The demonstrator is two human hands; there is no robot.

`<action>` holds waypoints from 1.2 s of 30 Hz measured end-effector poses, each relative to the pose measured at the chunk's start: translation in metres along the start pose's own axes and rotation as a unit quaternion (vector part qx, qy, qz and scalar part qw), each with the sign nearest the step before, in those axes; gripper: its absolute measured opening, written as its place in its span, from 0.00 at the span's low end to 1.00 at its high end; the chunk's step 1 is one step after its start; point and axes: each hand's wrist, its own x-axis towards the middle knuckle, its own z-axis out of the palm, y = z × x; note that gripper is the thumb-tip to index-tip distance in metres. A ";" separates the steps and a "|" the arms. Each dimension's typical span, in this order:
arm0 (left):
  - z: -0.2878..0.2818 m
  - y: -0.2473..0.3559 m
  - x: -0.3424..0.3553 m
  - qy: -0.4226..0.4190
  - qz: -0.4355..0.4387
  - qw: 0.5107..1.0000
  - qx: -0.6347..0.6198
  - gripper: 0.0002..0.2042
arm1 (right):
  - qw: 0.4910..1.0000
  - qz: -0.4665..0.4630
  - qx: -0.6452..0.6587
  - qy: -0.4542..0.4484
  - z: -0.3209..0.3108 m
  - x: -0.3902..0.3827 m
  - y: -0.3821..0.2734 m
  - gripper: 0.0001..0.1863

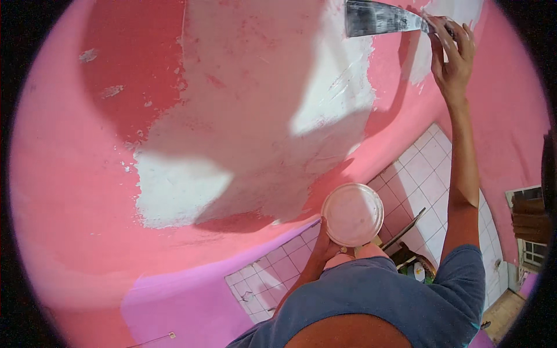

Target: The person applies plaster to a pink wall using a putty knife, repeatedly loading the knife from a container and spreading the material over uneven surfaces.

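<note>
Overhead, the right hand (451, 55) is raised high, its fingers wrapped around the handle of a broad flat metal putty knife smeared with white filler (383, 18). The blade lies nearly flat against the pink painted wall (69, 174), at the upper edge of a large patch of white plaster (249, 104), an angle that would spread filler thinly. The left hand (326, 246) cups a round white plastic tub (353, 213) from below, fingers curled under its base, holding it level and close to the chest, probably so it is near for reloading. White floor tiles (429, 168) show below.
</note>
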 end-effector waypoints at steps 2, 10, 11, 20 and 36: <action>0.000 0.002 0.000 -0.069 0.087 0.988 0.108 0.37 | 0.998 -0.010 0.055 0.019 -0.002 0.008 -0.024 0.24; 0.007 0.007 0.001 -0.017 0.040 0.996 0.084 0.42 | 0.978 -0.167 0.127 0.009 0.007 0.059 -0.112 0.21; 0.005 0.006 0.001 -0.014 0.033 0.997 0.065 0.42 | 0.980 -0.148 0.131 0.016 0.013 0.062 -0.102 0.17; 0.003 0.004 -0.003 -0.011 0.020 1.000 0.016 0.37 | 0.998 -0.027 0.008 0.053 -0.012 0.043 0.001 0.21; -0.006 0.003 -0.008 -0.017 -0.024 0.996 -0.086 0.37 | 0.998 -0.036 -0.036 0.032 -0.008 0.065 0.003 0.24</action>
